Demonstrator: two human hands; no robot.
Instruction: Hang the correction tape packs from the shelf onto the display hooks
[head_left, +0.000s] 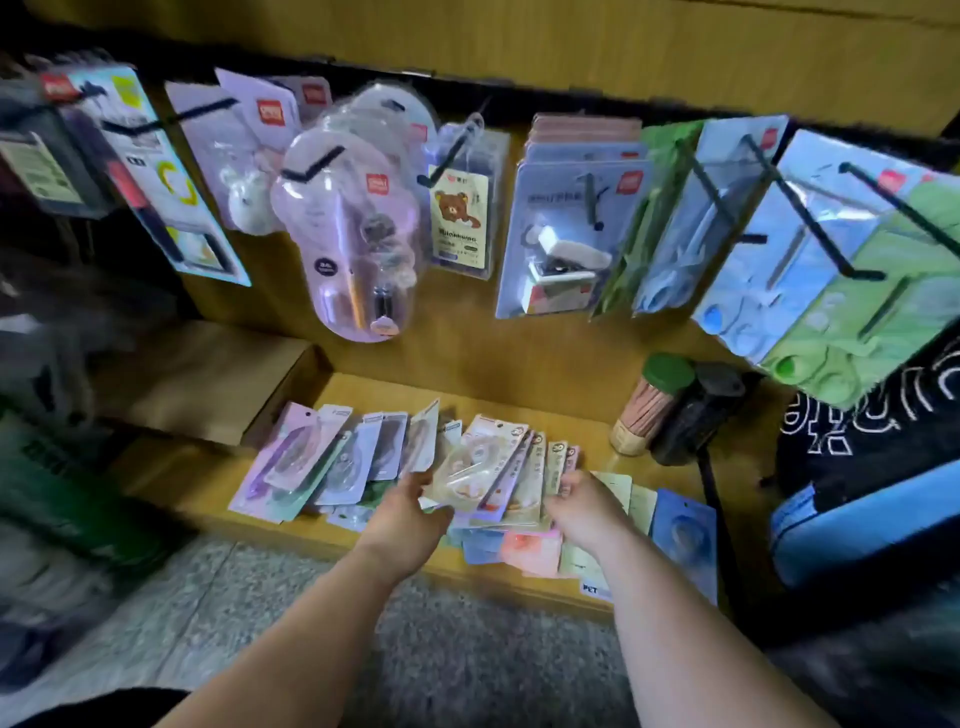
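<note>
Near the front edge of the low yellow wooden shelf (545, 410), the flat pastel correction tape packs (332, 462), card with clear blisters, lie fanned out. The left hand (410, 512) grips a cream pack (470, 470); the right hand (582, 501) pinches the neighbouring packs. I judge it best to gather only few, align their punched holes, then slide them onto a black wire display hook (311, 165).

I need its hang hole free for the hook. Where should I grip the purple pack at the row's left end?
I'd pinch the purple pack by its flat near edge, coming from the front: the hole sits at its far end and the blister bulges mid-card.
</note>
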